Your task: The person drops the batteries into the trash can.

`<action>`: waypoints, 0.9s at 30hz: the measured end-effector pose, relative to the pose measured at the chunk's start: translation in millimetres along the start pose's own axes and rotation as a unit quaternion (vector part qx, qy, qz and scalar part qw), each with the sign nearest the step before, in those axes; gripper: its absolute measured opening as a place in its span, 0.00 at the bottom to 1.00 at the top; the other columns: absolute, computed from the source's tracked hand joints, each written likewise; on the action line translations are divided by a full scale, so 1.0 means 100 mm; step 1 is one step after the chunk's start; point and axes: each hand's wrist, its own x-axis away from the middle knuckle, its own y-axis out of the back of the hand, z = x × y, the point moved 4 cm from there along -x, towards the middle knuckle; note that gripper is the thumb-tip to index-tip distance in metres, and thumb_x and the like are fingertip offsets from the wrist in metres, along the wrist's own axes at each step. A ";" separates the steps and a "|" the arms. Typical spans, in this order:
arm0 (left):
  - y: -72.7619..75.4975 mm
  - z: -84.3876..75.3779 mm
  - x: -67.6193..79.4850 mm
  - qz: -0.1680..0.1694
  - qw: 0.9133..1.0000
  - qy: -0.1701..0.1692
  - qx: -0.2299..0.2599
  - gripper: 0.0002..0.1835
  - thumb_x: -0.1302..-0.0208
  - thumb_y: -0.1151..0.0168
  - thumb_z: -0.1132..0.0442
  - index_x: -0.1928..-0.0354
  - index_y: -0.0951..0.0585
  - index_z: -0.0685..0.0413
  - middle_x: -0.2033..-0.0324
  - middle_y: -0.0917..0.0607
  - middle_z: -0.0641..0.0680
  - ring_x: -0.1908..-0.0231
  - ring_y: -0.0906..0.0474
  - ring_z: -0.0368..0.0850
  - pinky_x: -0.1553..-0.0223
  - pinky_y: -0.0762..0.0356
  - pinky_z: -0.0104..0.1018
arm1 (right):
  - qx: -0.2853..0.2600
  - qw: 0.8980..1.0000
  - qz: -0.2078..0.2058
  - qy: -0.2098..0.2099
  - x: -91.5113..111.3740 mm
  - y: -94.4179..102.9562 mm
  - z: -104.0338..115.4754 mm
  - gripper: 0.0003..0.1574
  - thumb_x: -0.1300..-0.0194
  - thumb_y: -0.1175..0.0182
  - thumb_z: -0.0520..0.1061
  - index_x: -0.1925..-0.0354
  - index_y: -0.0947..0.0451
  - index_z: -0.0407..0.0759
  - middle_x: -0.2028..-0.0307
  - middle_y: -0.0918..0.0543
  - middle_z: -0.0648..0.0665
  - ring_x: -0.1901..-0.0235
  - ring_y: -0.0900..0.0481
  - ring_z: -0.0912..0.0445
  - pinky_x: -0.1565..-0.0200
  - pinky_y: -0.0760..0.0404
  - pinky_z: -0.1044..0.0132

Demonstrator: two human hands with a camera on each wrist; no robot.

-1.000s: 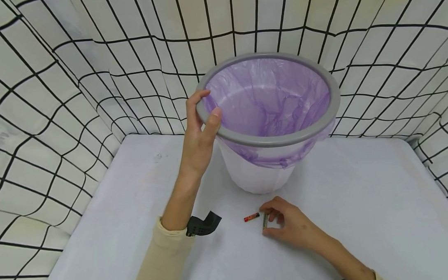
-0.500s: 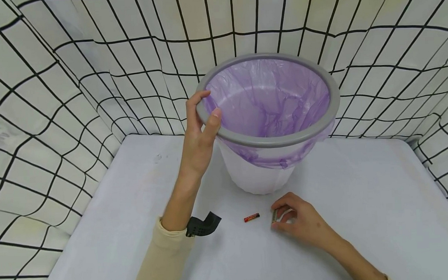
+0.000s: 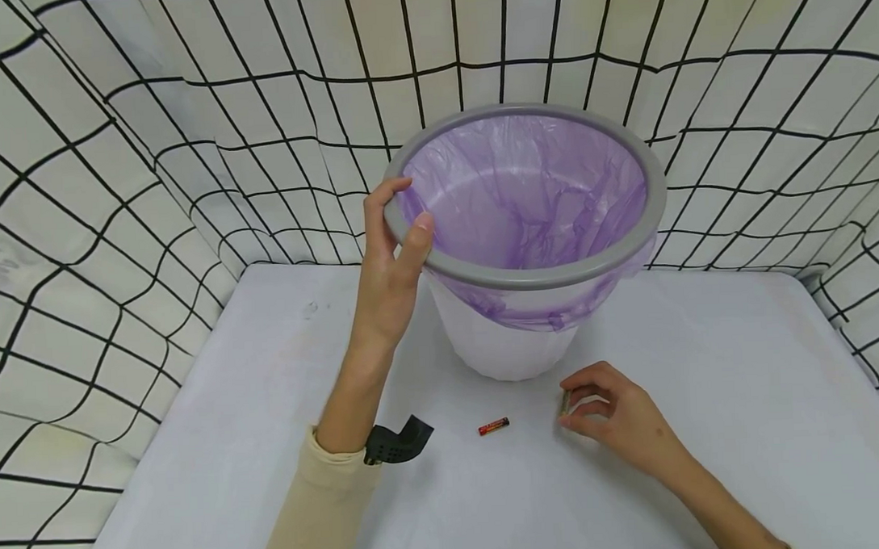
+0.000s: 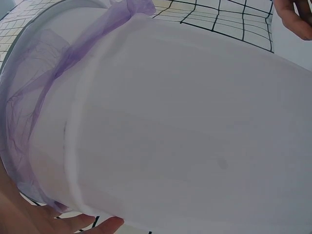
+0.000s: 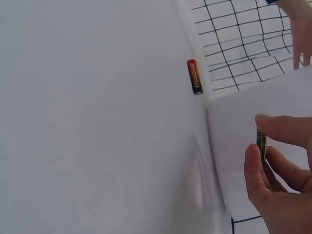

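My left hand [image 3: 392, 280] grips the grey rim of a white trash bin [image 3: 515, 344] at its left side, thumb over the edge. A purple bag [image 3: 532, 215] lines the bin and folds over the rim. In the left wrist view, the bin wall [image 4: 195, 126] fills most of the picture. My right hand [image 3: 622, 421] pinches a small dark battery [image 5: 262, 146] between thumb and fingertips, in front of the bin and to its right. A red and black battery [image 3: 493, 426] lies on the table, left of the right hand and apart from it.
A white-covered table [image 3: 742, 393] bears the bin and the loose battery. Black-lined grid sheeting [image 3: 296, 134] encloses the back and both sides. A black wrist strap [image 3: 399, 440] sits on the left forearm.
With the pinched battery, my right hand has moved right and slightly up in the head view, away from the red battery. The left hand and bin have stayed in place.
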 end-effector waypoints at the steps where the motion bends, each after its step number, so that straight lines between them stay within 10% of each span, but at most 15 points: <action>1: 0.00 0.00 0.00 -0.001 1.000 0.001 -0.001 0.33 0.31 0.45 0.38 0.27 0.37 0.35 0.28 0.32 0.51 0.36 0.28 0.45 0.37 0.26 0.52 | 0.002 1.000 -0.005 0.000 0.00 0.03 0.01 0.26 0.42 0.24 0.37 0.47 0.20 0.35 0.50 0.21 0.41 0.54 0.17 0.60 0.51 0.14 0.69; 27: -0.01 0.01 -0.01 0.001 1.000 -0.004 0.007 0.38 0.33 0.44 0.33 0.26 0.38 0.38 0.27 0.34 0.51 0.34 0.28 0.51 0.36 0.27 0.53 | 0.008 0.991 -0.134 0.025 0.01 0.56 0.16 0.21 0.38 0.28 0.33 0.47 0.19 0.33 0.52 0.19 0.50 0.55 0.16 0.65 0.50 0.15 0.73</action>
